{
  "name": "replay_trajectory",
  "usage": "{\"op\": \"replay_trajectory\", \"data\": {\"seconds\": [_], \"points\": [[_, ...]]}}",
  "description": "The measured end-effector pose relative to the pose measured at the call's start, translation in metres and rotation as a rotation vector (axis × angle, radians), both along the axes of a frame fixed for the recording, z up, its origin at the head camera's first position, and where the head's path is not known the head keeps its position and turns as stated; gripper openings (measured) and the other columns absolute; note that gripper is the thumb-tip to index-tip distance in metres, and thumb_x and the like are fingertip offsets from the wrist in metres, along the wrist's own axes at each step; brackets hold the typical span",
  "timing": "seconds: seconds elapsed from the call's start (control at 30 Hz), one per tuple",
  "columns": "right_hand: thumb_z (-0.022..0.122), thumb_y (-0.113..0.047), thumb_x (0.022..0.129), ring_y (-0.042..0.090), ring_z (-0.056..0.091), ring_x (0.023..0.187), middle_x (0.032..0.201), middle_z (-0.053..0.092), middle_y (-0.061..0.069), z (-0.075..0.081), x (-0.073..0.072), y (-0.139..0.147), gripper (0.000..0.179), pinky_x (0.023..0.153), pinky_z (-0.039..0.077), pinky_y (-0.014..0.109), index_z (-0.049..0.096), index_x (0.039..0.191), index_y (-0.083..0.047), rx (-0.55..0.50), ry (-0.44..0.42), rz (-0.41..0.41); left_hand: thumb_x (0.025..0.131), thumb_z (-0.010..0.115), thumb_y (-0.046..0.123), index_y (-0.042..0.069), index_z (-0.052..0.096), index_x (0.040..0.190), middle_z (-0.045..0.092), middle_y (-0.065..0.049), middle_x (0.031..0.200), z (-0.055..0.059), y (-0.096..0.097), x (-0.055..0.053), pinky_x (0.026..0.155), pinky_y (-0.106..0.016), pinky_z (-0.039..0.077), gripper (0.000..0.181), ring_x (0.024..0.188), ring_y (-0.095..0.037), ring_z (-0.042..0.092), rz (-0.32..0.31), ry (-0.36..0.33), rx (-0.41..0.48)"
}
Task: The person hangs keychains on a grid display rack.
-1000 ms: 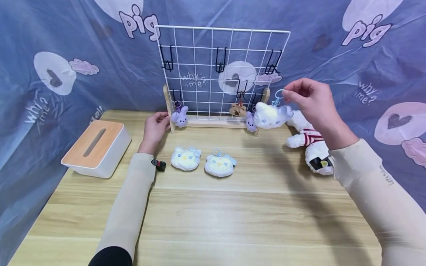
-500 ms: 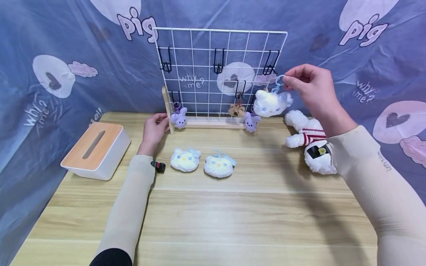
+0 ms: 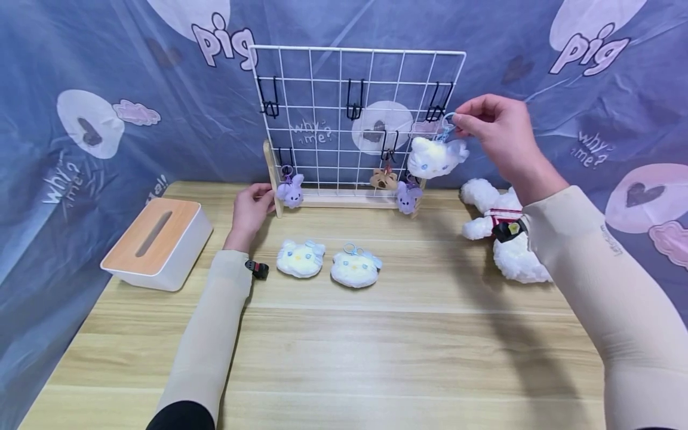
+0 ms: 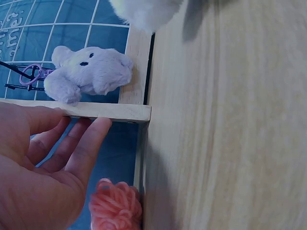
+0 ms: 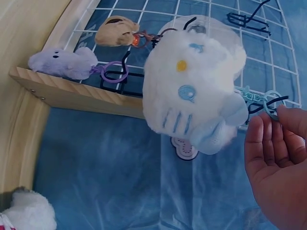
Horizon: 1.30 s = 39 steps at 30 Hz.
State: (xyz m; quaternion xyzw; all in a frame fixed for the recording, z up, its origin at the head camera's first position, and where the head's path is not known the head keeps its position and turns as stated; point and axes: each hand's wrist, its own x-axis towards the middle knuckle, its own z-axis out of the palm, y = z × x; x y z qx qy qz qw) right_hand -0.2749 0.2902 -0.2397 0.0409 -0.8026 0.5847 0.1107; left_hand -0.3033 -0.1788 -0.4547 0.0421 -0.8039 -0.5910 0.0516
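Observation:
My right hand point(image 3: 497, 134) pinches the light-blue key ring point(image 5: 274, 103) of a white cat-face plush keychain point(image 3: 436, 158) at the right side of the white wire grid rack point(image 3: 322, 107). In the right wrist view the ring overlaps a black hook point(image 5: 283, 99); whether it is on the hook I cannot tell. The plush hangs below the fingers in the head view. My left hand point(image 3: 251, 209) touches the outer side of the rack's left wooden post point(image 4: 129, 112) with its fingertips. Two more white cat-face keychains, a left one point(image 3: 300, 258) and a right one point(image 3: 355, 267), lie on the table.
On the lower hooks hang two purple plush keychains, left point(image 3: 291, 191) and right point(image 3: 408, 197), and a brown one point(image 3: 384, 178). A tissue box point(image 3: 156, 245) stands at left. A white plush toy point(image 3: 518, 257) lies at right, partly behind my right arm.
My right hand has risen and moved slightly left with the white keychain, closer to the upper right hook. My left hand stays at the post.

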Motion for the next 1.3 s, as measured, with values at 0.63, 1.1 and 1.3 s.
{"op": "replay_trajectory", "data": {"seconds": [0.63,1.1,1.3], "points": [[0.075,-0.006,0.106,0.006,0.073,0.076,0.086,0.076,-0.006,-0.008,-0.03,-0.011,0.008,0.074,0.066,0.012,0.081,0.103,-0.01,-0.051,-0.03,-0.018,0.115,0.062,0.012,-0.005,0.068,0.144,0.069,-0.027,0.132,0.0,-0.001,-0.001,0.097,-0.024,0.072,0.034,0.113,-0.032,0.075,0.0,0.0,-0.002],[0.079,-0.008,0.104,0.005,0.074,0.075,0.086,0.074,-0.008,-0.01,-0.036,-0.013,0.005,0.071,0.065,0.011,0.081,0.102,-0.013,-0.06,-0.018,-0.053,0.116,0.061,0.013,-0.004,0.068,0.145,0.068,-0.026,0.132,0.0,0.0,-0.001,0.107,-0.039,0.071,0.034,0.113,-0.031,0.074,0.003,-0.003,-0.003],[0.079,-0.007,0.104,0.006,0.075,0.074,0.085,0.075,-0.007,-0.013,-0.036,-0.014,0.009,0.071,0.067,0.012,0.081,0.099,-0.014,-0.09,-0.012,-0.057,0.116,0.061,0.013,-0.004,0.068,0.145,0.067,-0.026,0.133,0.001,0.0,0.0,0.108,-0.038,0.071,0.034,0.115,-0.032,0.074,0.002,-0.014,-0.003]]}}
